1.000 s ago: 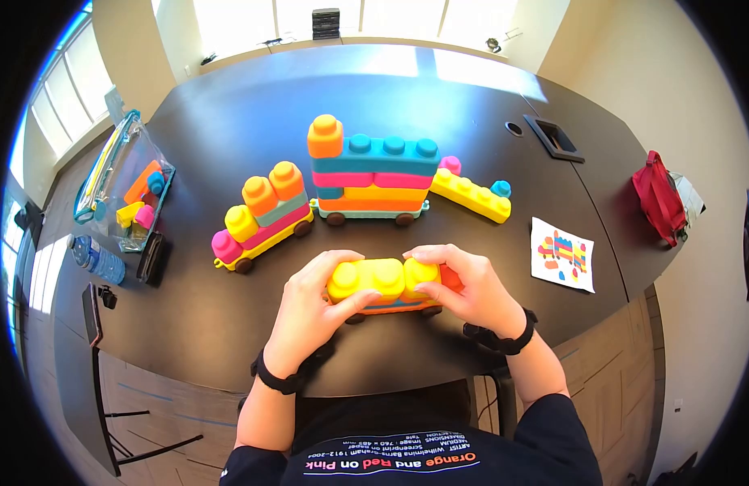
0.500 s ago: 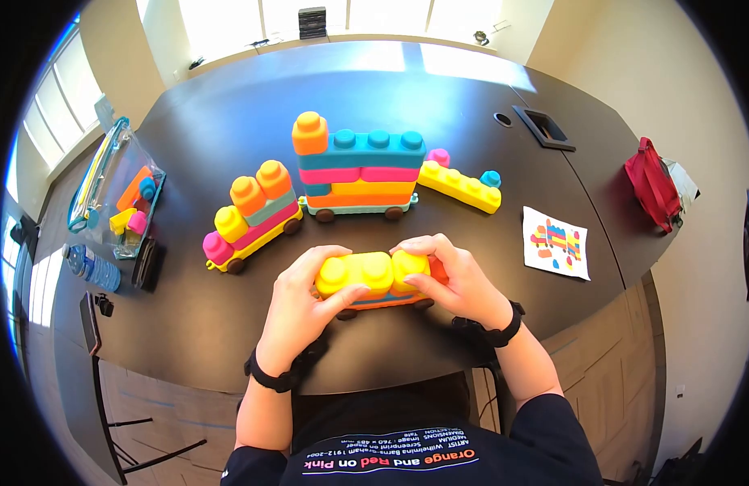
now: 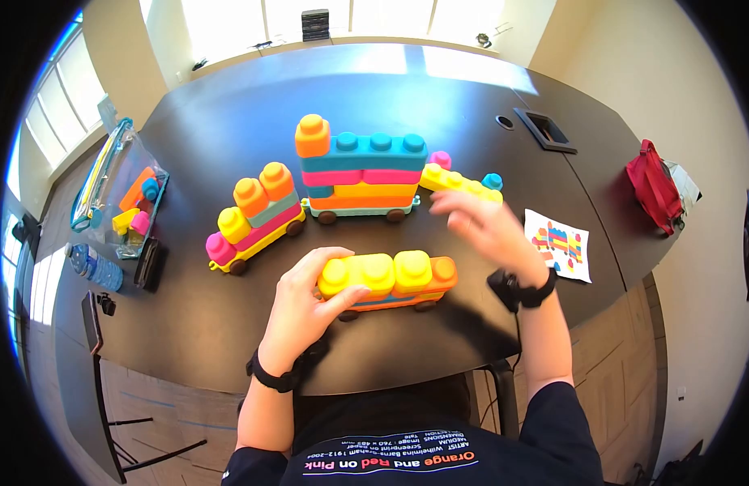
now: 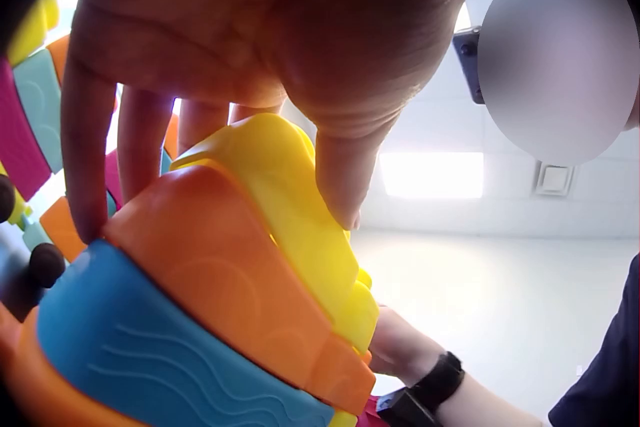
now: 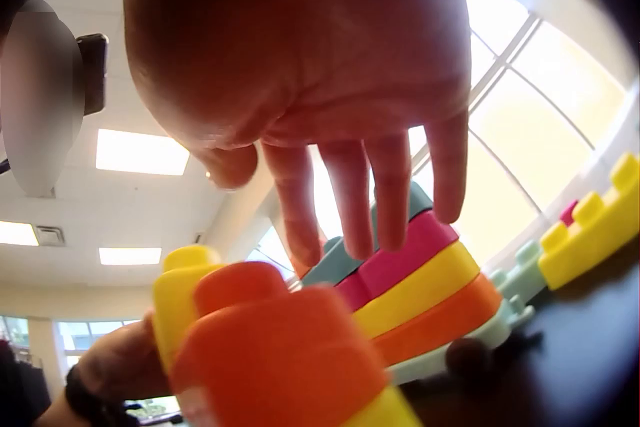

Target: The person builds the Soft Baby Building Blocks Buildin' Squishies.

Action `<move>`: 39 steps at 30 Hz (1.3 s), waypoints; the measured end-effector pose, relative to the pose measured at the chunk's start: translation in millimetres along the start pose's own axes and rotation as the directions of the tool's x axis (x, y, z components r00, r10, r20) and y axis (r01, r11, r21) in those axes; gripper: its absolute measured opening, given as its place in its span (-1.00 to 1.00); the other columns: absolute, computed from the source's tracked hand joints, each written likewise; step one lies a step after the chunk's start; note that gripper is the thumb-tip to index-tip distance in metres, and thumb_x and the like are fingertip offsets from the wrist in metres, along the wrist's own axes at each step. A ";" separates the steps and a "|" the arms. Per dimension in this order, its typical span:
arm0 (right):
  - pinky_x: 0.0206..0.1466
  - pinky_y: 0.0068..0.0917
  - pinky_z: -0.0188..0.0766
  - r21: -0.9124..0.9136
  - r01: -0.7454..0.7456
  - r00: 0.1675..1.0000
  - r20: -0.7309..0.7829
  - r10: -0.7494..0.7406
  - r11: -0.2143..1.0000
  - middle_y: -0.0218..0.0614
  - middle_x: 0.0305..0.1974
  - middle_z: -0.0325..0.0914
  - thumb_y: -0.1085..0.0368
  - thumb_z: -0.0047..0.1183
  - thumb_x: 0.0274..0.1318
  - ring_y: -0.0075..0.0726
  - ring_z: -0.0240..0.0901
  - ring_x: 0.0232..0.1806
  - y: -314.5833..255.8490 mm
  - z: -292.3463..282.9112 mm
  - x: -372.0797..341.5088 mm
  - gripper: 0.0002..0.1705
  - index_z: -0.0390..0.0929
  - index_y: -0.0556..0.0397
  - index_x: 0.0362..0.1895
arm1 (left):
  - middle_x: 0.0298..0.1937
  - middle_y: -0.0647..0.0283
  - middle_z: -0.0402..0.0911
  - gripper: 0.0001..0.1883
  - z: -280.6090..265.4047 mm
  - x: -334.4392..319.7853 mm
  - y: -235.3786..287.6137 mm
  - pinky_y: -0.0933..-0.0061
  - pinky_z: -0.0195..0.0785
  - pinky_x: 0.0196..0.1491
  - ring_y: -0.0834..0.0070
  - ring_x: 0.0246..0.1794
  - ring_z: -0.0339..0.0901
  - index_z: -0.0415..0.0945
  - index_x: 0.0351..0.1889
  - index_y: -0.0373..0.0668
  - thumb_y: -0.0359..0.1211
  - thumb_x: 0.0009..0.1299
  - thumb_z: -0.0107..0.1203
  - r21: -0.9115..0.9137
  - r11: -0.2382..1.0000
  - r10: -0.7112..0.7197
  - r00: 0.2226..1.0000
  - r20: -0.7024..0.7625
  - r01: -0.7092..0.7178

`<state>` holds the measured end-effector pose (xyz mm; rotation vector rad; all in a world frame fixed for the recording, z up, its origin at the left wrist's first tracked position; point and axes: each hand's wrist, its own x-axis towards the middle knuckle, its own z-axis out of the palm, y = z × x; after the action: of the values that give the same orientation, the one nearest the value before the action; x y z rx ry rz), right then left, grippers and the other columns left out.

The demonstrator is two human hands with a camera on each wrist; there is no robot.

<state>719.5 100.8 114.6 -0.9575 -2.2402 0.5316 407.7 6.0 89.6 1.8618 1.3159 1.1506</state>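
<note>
A block wagon with dark wheels [image 3: 425, 305] stands at the front of the table, with blue and orange layers under yellow blocks [image 3: 412, 271] and an orange block [image 3: 444, 271] at its right end. My left hand [image 3: 303, 290] grips its left end, thumb on the near side and fingers over the far side. In the left wrist view, the thumb lies against a yellow block [image 4: 285, 197]. Held in the air beyond the wagon's right end, my right hand [image 3: 494, 233] has its fingers extended and nothing in them. Just past its fingertips lies a long yellow block [image 3: 449, 180].
Behind stand a tall block wagon [image 3: 366, 178] and a smaller stepped one [image 3: 257, 223]. To the right are a picture sheet [image 3: 565, 263] and a red bag [image 3: 654, 190]. A clear bag [image 3: 107, 190] of blocks and a water bottle [image 3: 95, 267] stand left.
My right hand has let go of the near wagon's right end and moved up and right, uncovering the orange block. The left hand keeps its grip.
</note>
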 end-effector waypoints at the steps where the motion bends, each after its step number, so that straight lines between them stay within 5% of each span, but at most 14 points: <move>1: 0.26 -0.19 0.53 -0.155 -0.071 0.988 -0.144 0.049 0.985 0.01 0.10 0.69 0.14 0.19 0.42 0.10 0.64 0.15 18.3 -7.5 6.5 -0.64 0.67 0.13 0.09 | -0.05 0.14 0.75 -0.55 -0.5 0.0 0.6 0.34 0.53 0.12 0.33 -0.03 0.70 0.61 0.11 -0.23 -0.30 0.30 0.45 -0.012 1.000 -0.004 1.000 0.002 0.004; 3: 0.05 -0.08 0.56 -0.348 -0.271 0.951 -0.242 0.193 0.897 -0.01 -0.09 0.70 0.15 0.24 0.35 0.16 0.65 -0.04 74.7 -27.3 22.9 -0.68 0.64 0.15 -0.03 | -0.05 0.14 0.75 -0.56 -0.6 0.3 0.2 0.34 0.53 0.12 0.33 -0.03 0.70 0.61 0.11 -0.23 -0.31 0.30 0.45 -0.013 1.000 -0.009 1.000 0.002 0.009; 5: 0.05 -0.03 0.59 -0.534 -0.478 0.874 -0.366 0.319 0.697 -0.03 -0.12 0.72 0.03 0.30 0.28 0.13 0.67 -0.02 129.3 -35.3 34.4 -0.62 0.64 0.08 -0.08 | -0.05 0.15 0.75 -0.56 1.1 -0.3 0.8 0.34 0.53 0.13 0.33 -0.03 0.70 0.61 0.11 -0.23 -0.31 0.31 0.45 -0.015 1.000 -0.014 1.000 0.005 0.014; 6: 0.05 -0.03 0.59 -0.530 -0.483 0.872 -0.369 0.323 0.698 -0.03 -0.12 0.72 0.03 0.30 0.28 0.13 0.67 -0.02 140.0 -37.8 32.6 -0.62 0.64 0.08 -0.08 | -0.05 0.15 0.74 -0.56 1.2 0.2 2.1 0.34 0.53 0.12 0.34 -0.03 0.70 0.61 0.11 -0.23 -0.32 0.31 0.45 -0.018 1.000 -0.022 1.000 0.011 0.022; 8: 0.06 -0.06 0.61 -0.637 -0.581 0.792 -0.296 0.534 0.507 -0.04 -0.11 0.75 0.00 0.34 0.23 0.11 0.69 -0.02 155.3 -42.7 33.1 -0.59 0.67 0.09 -0.09 | -0.05 0.15 0.74 -0.56 0.4 1.9 3.1 0.34 0.53 0.12 0.34 -0.03 0.70 0.61 0.11 -0.23 -0.32 0.31 0.45 -0.014 1.000 -0.023 1.000 0.012 0.023; 9: 0.08 -0.09 0.62 -0.557 -0.636 0.744 -0.256 0.618 0.535 -0.01 -0.13 0.76 -0.02 0.42 0.15 0.10 0.70 -0.02 163.0 -45.1 34.7 -0.54 0.70 0.13 -0.13 | -0.05 0.15 0.74 -0.56 1.0 1.2 1.9 0.34 0.54 0.12 0.34 -0.03 0.70 0.61 0.11 -0.23 -0.32 0.30 0.45 -0.021 0.999 -0.025 1.000 0.012 0.025; 17: 0.01 -0.12 0.63 -0.460 -0.611 0.790 -0.314 0.526 0.644 0.04 -0.21 0.76 0.02 0.46 0.11 0.11 0.72 -0.12 149.2 -49.1 27.7 -0.55 0.71 0.18 -0.25 | -0.05 0.09 0.71 -0.57 2.2 1.2 1.2 0.25 0.58 0.03 0.14 -0.06 0.71 0.61 0.08 -0.21 -0.26 0.34 0.46 0.015 0.999 0.050 0.999 -0.006 -0.050; 20: -0.06 -0.24 0.64 -0.385 -0.618 0.774 -0.449 0.446 0.685 -0.02 -0.24 0.78 0.07 0.46 0.13 -0.05 0.75 -0.22 108.3 -48.4 30.9 -0.60 0.74 0.19 -0.23 | -0.03 0.12 0.74 -0.55 0.2 1.0 4.6 0.32 0.54 0.13 0.28 -0.01 0.70 0.61 0.11 -0.23 -0.31 0.31 0.46 -0.004 1.000 -0.006 1.000 0.014 0.006; 22: -0.12 -0.35 0.63 0.027 -0.287 0.878 -0.393 0.274 0.957 -0.13 -0.24 0.79 0.17 0.42 0.20 -0.25 0.74 -0.29 69.6 -40.1 19.7 -0.67 0.76 0.18 -0.12 | -0.03 0.12 0.74 -0.55 0.1 0.3 3.5 0.32 0.54 0.13 0.28 -0.01 0.70 0.61 0.11 -0.23 -0.31 0.31 0.46 -0.003 1.000 -0.011 1.000 0.013 0.011; 24: -0.17 -0.47 0.60 0.118 -0.142 0.948 -0.269 0.170 0.983 -0.24 -0.25 0.79 0.25 0.42 0.21 -0.41 0.70 -0.30 20.8 -27.0 4.7 -0.70 0.77 0.18 -0.07 | -0.03 0.12 0.74 -0.55 -0.1 1.0 3.1 0.31 0.54 0.13 0.27 -0.01 0.70 0.61 0.11 -0.23 -0.31 0.31 0.46 -0.002 1.000 -0.014 1.000 0.011 0.014; 28: -0.17 -0.47 0.61 -0.047 0.026 0.998 -0.064 -0.029 0.999 -0.26 -0.22 0.77 0.26 0.50 0.12 -0.33 0.69 -0.26 -43.9 -19.0 -15.8 -0.68 0.76 0.12 -0.09 | -0.04 0.11 0.73 -0.56 1.9 1.1 0.7 0.28 0.56 0.08 0.20 -0.04 0.71 0.61 0.11 -0.21 -0.28 0.32 0.46 0.020 0.999 0.034 0.999 -0.001 -0.034; 39: -0.13 -0.37 0.62 -0.178 0.001 0.996 -0.088 -0.016 0.984 -0.21 -0.18 0.75 0.25 0.49 0.10 -0.20 0.68 -0.18 -53.2 -13.8 -27.3 -0.68 0.72 0.10 -0.11 | -0.03 0.09 0.72 -0.56 3.2 0.3 -0.8 0.25 0.59 0.03 0.13 -0.05 0.72 0.61 0.10 -0.20 -0.25 0.34 0.46 0.034 0.997 0.068 0.998 -0.012 -0.067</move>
<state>717.5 47.1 144.4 -1.0391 -2.2384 0.2824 410.2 6.7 87.6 1.9391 1.2955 1.1834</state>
